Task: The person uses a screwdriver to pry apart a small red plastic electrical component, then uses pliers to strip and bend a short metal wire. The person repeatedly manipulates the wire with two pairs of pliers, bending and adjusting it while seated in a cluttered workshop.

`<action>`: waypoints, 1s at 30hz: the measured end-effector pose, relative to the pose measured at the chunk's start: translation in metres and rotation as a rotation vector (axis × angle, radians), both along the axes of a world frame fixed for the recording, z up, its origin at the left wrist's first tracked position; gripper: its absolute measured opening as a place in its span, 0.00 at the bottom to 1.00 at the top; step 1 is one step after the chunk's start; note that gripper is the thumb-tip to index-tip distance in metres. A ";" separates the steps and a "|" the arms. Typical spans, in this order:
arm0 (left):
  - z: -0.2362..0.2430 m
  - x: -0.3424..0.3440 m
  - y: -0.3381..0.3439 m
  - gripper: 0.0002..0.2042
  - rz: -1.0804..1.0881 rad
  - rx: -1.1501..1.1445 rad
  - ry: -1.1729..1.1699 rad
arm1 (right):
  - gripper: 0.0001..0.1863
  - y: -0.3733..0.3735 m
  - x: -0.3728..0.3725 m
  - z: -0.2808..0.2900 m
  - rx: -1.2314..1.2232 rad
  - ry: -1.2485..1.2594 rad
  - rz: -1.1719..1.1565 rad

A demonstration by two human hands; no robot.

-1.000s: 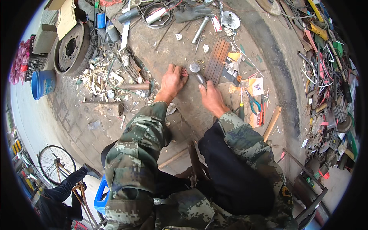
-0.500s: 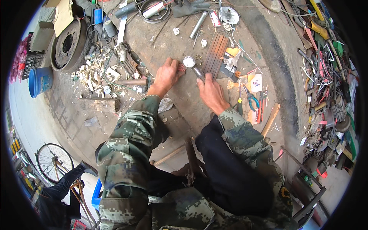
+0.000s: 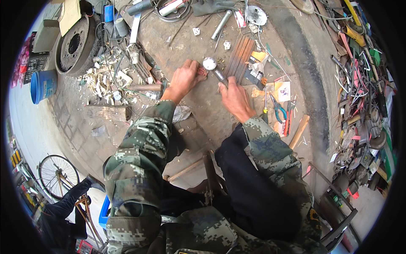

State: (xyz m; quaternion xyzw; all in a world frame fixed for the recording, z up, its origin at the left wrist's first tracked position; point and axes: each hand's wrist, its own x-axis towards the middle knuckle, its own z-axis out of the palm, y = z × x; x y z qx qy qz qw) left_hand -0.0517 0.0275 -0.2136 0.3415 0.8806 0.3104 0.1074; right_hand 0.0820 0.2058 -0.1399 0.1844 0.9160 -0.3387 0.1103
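Dusty ground, red piece partly behind the left hand.

The person wears green pixel-camouflage sleeves and black trousers.

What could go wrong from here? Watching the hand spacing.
1. The round-headed metal tool in the right hand is close to the left hand; an off-target swing might hit its fingers.
2. The small reddish piece at the left fingertips might skip away if struck off-centre.
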 end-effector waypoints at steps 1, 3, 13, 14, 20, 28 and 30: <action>-0.001 -0.001 0.001 0.22 -0.002 -0.002 0.002 | 0.19 0.000 0.003 0.005 -0.016 0.031 -0.024; -0.003 -0.003 0.003 0.22 -0.010 0.010 0.006 | 0.19 -0.003 0.007 0.009 -0.018 0.094 -0.045; 0.000 -0.001 0.000 0.24 -0.034 -0.053 0.008 | 0.19 0.007 0.000 0.001 0.038 -0.040 0.014; 0.000 0.002 0.000 0.24 -0.029 -0.050 -0.008 | 0.19 0.005 0.001 0.007 0.021 -0.023 -0.002; 0.005 0.004 -0.004 0.24 0.038 0.008 -0.066 | 0.20 0.008 0.006 0.027 -0.111 -0.042 -0.115; -0.007 0.027 -0.044 0.23 0.259 0.054 -0.150 | 0.21 0.054 0.083 0.009 -0.566 -0.104 -0.567; -0.013 0.034 -0.053 0.23 0.302 0.034 -0.119 | 0.20 0.072 0.097 0.005 -0.754 -0.202 -0.748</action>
